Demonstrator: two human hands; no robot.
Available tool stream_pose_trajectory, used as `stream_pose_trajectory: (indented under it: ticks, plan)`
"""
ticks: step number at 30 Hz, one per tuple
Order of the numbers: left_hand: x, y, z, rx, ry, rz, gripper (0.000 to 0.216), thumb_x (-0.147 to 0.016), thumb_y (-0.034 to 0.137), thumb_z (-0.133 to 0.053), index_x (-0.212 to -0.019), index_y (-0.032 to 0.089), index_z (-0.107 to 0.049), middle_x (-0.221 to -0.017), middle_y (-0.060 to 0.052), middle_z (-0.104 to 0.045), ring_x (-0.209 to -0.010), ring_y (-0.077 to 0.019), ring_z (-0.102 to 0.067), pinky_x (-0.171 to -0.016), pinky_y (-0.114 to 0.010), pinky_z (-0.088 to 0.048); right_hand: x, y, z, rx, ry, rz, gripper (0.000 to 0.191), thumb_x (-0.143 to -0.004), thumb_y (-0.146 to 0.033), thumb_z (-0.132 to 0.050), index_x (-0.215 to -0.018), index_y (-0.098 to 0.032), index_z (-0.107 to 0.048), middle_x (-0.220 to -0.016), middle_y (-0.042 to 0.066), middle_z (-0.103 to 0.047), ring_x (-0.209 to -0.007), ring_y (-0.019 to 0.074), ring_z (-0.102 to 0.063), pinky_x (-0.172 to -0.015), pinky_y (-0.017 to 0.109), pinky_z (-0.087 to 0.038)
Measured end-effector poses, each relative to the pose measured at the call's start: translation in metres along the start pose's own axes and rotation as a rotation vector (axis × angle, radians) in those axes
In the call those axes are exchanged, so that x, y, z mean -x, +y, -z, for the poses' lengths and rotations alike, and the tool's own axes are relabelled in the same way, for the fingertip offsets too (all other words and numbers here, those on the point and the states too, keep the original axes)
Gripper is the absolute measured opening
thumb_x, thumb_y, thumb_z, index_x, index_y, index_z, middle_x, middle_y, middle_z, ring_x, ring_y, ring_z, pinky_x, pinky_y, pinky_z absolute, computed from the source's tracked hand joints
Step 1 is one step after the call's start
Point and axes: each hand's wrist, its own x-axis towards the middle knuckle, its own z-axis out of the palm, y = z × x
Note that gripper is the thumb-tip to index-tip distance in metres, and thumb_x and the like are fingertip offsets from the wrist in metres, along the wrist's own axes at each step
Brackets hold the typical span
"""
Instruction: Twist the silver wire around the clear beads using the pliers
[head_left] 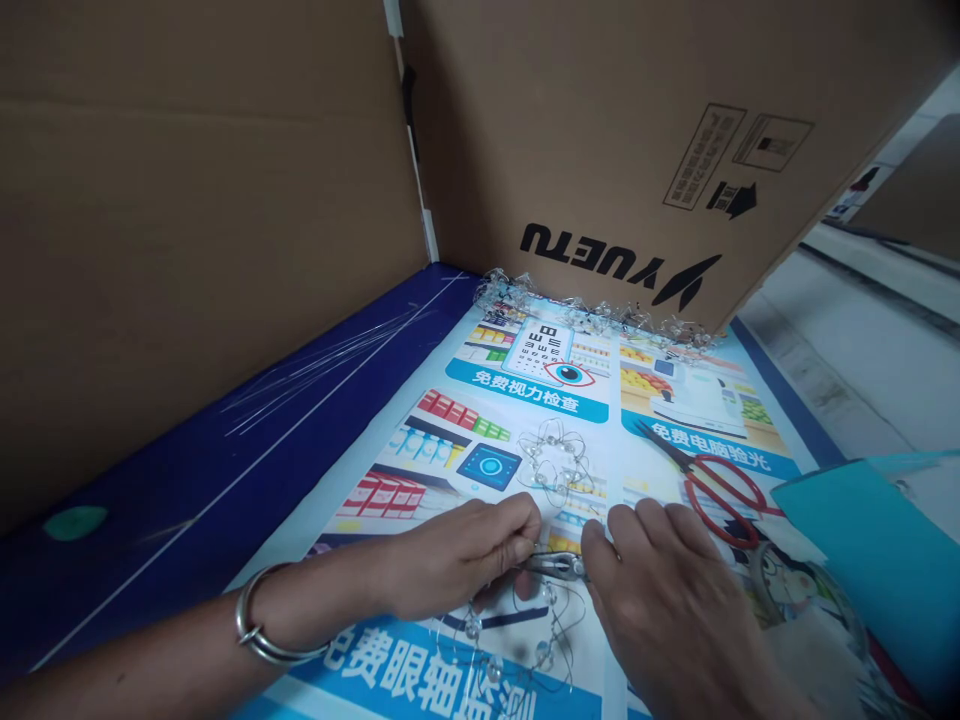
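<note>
"Which step is this?"

"Wire work on beads, I'd judge: the right hand is closed around small silver metal pliers, their nose towards the left hand"

"And that one grips?"

"Thumb pinched to forefinger, probably on wire from the ring of clear round beads and thin looped wire; the fingers hide the exact spot"

"Where's that ring?"

"Just below the pliers, over the light-blue-and-white printed sheet; whether it touches, I can't tell"

"What does the next move call for?"

"A steady left pinch, I'd say, and a small, careful turn or squeeze of the pliers, keeping the thin loops from bending"
</note>
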Motion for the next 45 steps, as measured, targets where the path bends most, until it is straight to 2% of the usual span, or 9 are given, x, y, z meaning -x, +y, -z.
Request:
stream_pose_trajectory:
  ticks: [5, 15, 25, 30, 34, 39, 45]
  plan:
    - [0.0, 0.0, 0.001, -0.042, 0.003, 0.011, 0.023, -0.096, 0.036, -0.024, -0.082, 0.02, -0.032, -0.077, -0.001, -0.062, -0.048, -0.0064, -0.041, -0.045, -0.017, -0.033, -0.001, 0.001, -0.006, -0.016, -0.015, 0.025, 0.012, -0.073, -0.012, -0.05, -0.078, -0.02, -0.056, -0.069, 0.005, -0.049, -0.068, 0.0219, -0.042, -0.065, 0.037, -0.029]
    - [0.001, 0.003, 0.002, -0.125, 0.051, 0.001, 0.02, -0.096, 0.031, -0.025, -0.082, 0.02, -0.034, -0.074, 0.001, -0.062, -0.051, -0.0078, -0.043, -0.052, -0.02, -0.033, -0.002, 0.0, -0.008, -0.036, -0.017, 0.032, 0.011, -0.067, -0.011, -0.054, -0.072, -0.021, -0.053, -0.065, 0.003, -0.047, -0.063, 0.0206, -0.04, -0.062, 0.036, -0.026]
    - [0.002, 0.004, 0.003, -0.174, 0.033, -0.028, 0.02, -0.096, 0.029, -0.025, -0.082, 0.02, -0.036, -0.075, 0.001, -0.062, -0.054, -0.0085, -0.044, -0.056, -0.021, -0.033, -0.003, 0.001, -0.011, -0.086, 0.001, 0.04, 0.013, -0.064, -0.01, -0.054, -0.068, -0.022, -0.05, -0.063, 0.002, -0.048, -0.061, 0.0194, -0.039, -0.06, 0.034, -0.023]
    - [0.003, 0.004, 0.003, -0.138, 0.011, -0.02, 0.019, -0.096, 0.029, -0.026, -0.083, 0.02, -0.036, -0.076, 0.0, -0.062, -0.053, -0.0081, -0.045, -0.052, -0.02, -0.034, -0.002, -0.001, -0.011, -0.102, -0.006, 0.033, 0.014, -0.064, -0.008, -0.053, -0.066, -0.022, -0.049, -0.062, 0.002, -0.047, -0.06, 0.0193, -0.039, -0.059, 0.034, -0.023]
    - [0.004, 0.001, 0.003, -0.027, -0.01, 0.007, 0.022, -0.096, 0.035, -0.025, -0.083, 0.02, -0.035, -0.079, -0.001, -0.061, -0.052, -0.0074, -0.046, -0.05, -0.019, -0.036, 0.0, -0.002, -0.009, -0.062, 0.041, 0.021, 0.012, -0.067, -0.009, -0.051, -0.069, -0.02, -0.051, -0.064, 0.003, -0.047, -0.062, 0.0194, -0.04, -0.061, 0.035, -0.025]
    - [0.004, -0.004, 0.002, 0.051, 0.003, -0.016, 0.024, -0.096, 0.038, -0.026, -0.085, 0.019, -0.038, -0.065, 0.001, -0.059, -0.062, -0.011, -0.055, -0.064, -0.024, -0.043, 0.003, 0.0, -0.001, -0.054, 0.118, 0.038, 0.019, -0.066, -0.009, -0.049, -0.081, -0.017, -0.057, -0.07, 0.006, -0.051, -0.069, 0.022, -0.044, -0.064, 0.036, -0.029]
    - [0.005, -0.006, 0.003, 0.122, -0.003, -0.014, 0.022, -0.095, 0.036, -0.029, -0.085, 0.019, -0.038, -0.069, -0.001, -0.062, -0.068, -0.0135, -0.059, -0.067, -0.026, -0.045, 0.005, 0.002, 0.003, -0.046, 0.124, 0.035, 0.019, -0.069, -0.009, -0.046, -0.082, -0.016, -0.059, -0.074, 0.008, -0.054, -0.073, 0.0237, -0.047, -0.065, 0.037, -0.03]
